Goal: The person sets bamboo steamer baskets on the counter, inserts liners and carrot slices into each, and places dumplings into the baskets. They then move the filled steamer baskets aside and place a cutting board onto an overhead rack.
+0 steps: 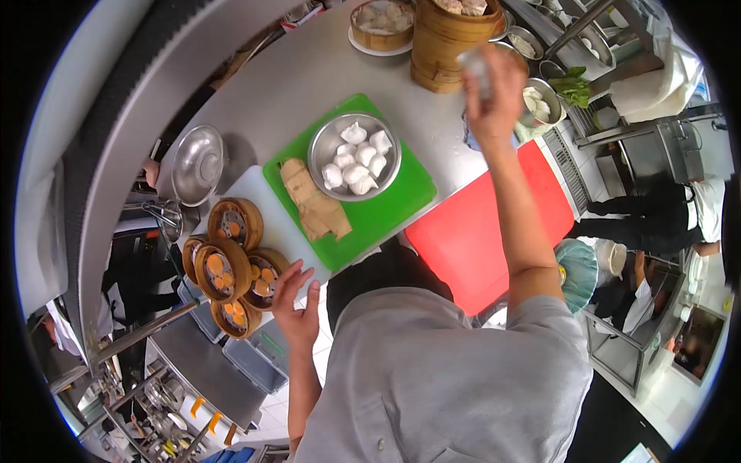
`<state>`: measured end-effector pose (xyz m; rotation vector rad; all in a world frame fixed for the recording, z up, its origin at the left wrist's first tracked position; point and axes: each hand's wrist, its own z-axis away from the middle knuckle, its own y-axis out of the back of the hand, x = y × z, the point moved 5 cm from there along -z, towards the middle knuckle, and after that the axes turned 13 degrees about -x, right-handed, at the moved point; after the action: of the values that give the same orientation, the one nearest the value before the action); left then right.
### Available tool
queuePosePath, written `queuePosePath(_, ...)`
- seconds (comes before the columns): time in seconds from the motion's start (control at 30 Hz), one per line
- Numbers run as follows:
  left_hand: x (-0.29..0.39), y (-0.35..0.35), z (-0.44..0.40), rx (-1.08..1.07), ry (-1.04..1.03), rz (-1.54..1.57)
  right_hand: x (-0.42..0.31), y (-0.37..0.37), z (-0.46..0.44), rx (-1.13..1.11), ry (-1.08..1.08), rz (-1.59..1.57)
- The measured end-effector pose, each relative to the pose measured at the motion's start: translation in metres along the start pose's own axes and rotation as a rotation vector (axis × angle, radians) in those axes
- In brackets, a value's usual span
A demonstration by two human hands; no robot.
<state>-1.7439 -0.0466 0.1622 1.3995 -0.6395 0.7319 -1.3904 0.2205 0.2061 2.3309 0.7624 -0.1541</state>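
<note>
My right hand (pixel 498 92) is raised beside the tall bamboo steamer stack (pixel 441 50), its fingers closed round a small whitish-grey thing, blurred and too unclear to name. My left hand (pixel 297 307) holds nothing, fingers apart, just right of several small bamboo steamers (pixel 224 270) with orange-topped pieces inside. In front of me a metal bowl (pixel 316 154) of white dumplings (pixel 359 154) rests on the green cutting board (pixel 401 197). Crumpled brown paper (pixel 312 202) lies left of that bowl.
A red board (pixel 486 239) lies at the counter's near right edge. Farther left stands an empty metal bowl (pixel 199 164). A steamer with dumplings (pixel 382 19) sits on a plate at the back. Metal bowls (pixel 542 100) line the right side. Other people stand beyond the counter.
</note>
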Motion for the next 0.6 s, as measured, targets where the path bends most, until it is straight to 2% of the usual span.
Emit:
queuePosePath(0.07,-0.005,0.003,0.001,0.053,0.037,0.005,-0.018,0.033,-0.012,0.192,0.091,0.012)
queuePosePath(0.13,-0.004,0.000,-0.004,0.082,0.038,0.069,0.018,-0.018,0.055,0.101,0.097,0.032)
queuePosePath(0.2,0.002,0.000,-0.003,0.065,0.051,0.104,0.029,-0.103,0.153,-0.662,-0.029,0.084)
queuePosePath(0.27,0.000,0.001,-0.015,0.085,-0.016,0.043,0.040,-0.115,0.157,-0.605,-0.083,0.115)
queuePosePath(0.3,0.004,0.000,0.001,0.020,-0.032,-0.019,0.032,-0.104,0.182,-0.643,-0.110,0.115)
queuePosePath(0.4,0.001,-0.003,0.000,0.007,-0.010,0.039,0.044,-0.107,0.161,-0.565,-0.210,-0.079)
queuePosePath(0.5,0.006,0.002,-0.003,0.053,0.008,0.090,0.049,-0.102,0.161,-0.503,-0.307,-0.103)
queuePosePath(0.6,0.002,0.006,-0.004,0.079,0.021,0.111,0.067,-0.104,0.171,-0.613,-0.417,-0.002)
